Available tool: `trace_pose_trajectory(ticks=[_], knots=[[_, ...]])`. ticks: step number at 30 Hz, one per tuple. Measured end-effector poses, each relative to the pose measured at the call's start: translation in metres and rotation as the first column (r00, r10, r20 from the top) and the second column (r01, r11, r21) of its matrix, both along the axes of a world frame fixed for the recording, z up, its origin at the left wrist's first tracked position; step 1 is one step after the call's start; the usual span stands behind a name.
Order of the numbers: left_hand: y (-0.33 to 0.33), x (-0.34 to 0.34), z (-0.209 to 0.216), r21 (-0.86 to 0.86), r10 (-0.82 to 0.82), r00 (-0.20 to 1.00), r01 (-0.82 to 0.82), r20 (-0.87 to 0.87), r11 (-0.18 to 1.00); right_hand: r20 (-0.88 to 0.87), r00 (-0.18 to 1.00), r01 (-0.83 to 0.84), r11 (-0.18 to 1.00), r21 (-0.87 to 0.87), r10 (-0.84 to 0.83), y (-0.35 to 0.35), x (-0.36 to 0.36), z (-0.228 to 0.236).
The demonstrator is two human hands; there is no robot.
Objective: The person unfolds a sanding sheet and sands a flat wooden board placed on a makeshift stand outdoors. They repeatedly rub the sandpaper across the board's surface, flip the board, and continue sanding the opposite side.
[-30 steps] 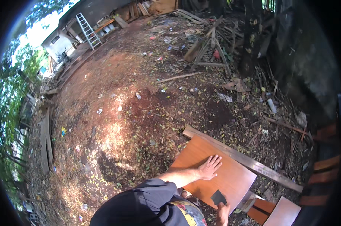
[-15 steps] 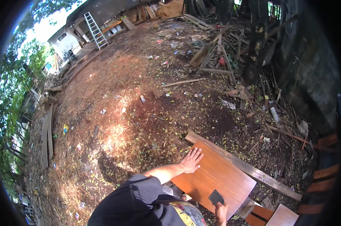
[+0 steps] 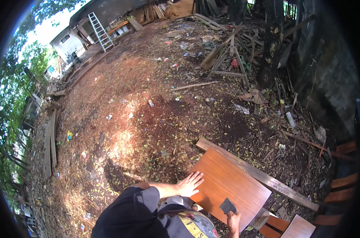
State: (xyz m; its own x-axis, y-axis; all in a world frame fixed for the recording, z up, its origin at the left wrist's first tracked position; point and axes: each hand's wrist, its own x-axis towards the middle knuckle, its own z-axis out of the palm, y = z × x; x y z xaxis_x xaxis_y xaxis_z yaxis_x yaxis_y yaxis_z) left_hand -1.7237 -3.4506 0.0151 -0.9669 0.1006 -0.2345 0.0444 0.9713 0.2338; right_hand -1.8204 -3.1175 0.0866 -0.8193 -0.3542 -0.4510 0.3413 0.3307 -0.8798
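Observation:
A reddish-brown, smooth wooden panel (image 3: 231,180) lies slanted in front of me. My left hand (image 3: 190,185) lies at its left edge, fingers spread and partly over the surface, holding nothing. My right hand (image 3: 233,221) is closed round a putty knife (image 3: 227,206), whose wide dark blade is over the lower part of the panel. Whether the blade touches the wood I cannot tell. The knife's handle is hidden in my fingers.
A long timber beam (image 3: 283,189) runs along the panel's far side. A smaller panel (image 3: 299,227) is at the lower right. Leaves and litter cover the ground. Scrap boards (image 3: 227,55) lean by tree trunks, and a ladder (image 3: 100,31) stands far left.
My left hand has slid toward me and left, from the panel's upper part to its left edge. My right hand and the putty knife have hardly moved.

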Motion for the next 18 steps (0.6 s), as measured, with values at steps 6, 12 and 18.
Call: trace_pose_trajectory(ticks=[6, 12, 18], knots=[[0.006, 0.016, -0.001, 0.056, -0.035, 0.999, 0.033, 0.031, 0.998, 0.152, 0.988, -0.015, 1.000, -0.007, 0.016, 0.007, -0.005, -0.012], [-0.004, -0.029, -0.002, 0.002, -0.005, 0.998, 0.005, -0.065, 1.000, 0.108, 0.992, -0.070, 0.998, 0.005, 0.069, 0.003, -0.003, -0.012], [-0.011, -0.063, -0.008, -0.033, 0.063, 0.997, -0.065, -0.033, 0.997, 0.185, 0.983, -0.008, 1.000, -0.009, 0.009, -0.005, 0.001, 0.005]])
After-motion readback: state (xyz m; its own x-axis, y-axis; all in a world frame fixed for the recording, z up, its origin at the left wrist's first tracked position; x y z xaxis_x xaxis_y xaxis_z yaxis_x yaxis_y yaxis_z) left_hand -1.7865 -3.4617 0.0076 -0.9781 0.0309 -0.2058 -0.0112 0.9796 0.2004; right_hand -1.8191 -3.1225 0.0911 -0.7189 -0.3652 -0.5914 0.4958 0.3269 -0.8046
